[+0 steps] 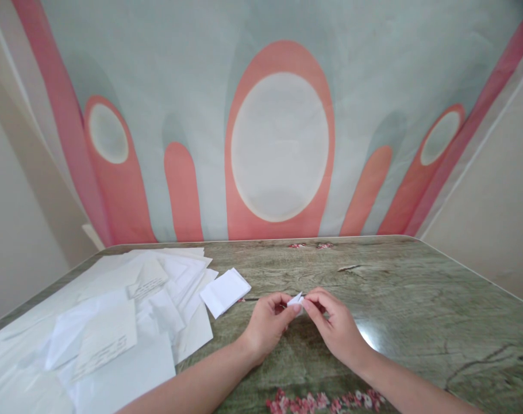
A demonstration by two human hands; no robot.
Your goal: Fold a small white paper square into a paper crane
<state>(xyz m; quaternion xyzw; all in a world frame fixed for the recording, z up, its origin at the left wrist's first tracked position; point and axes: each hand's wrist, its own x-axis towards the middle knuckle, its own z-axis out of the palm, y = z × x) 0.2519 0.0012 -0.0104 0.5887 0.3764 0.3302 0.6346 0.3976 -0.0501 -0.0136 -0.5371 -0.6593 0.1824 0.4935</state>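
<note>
A small folded piece of white paper (295,300) is pinched between my two hands above the middle of the table. My left hand (268,322) grips its left side, thumb in front and fingers behind. On the right side, my right hand (333,325) holds it between thumb and forefinger. One pointed corner of the paper sticks up between the fingertips; the rest is partly hidden by them. Just left of my left hand lies a stack of folded white paper (225,292), apart from the hand.
A spread heap of loose white sheets and envelope-like papers (127,356), some with printed lines, covers the table's left side. The wood-patterned table (416,299) has pink flower prints (322,401) near its front edge. Behind stands a backdrop (210,57) with coral arches.
</note>
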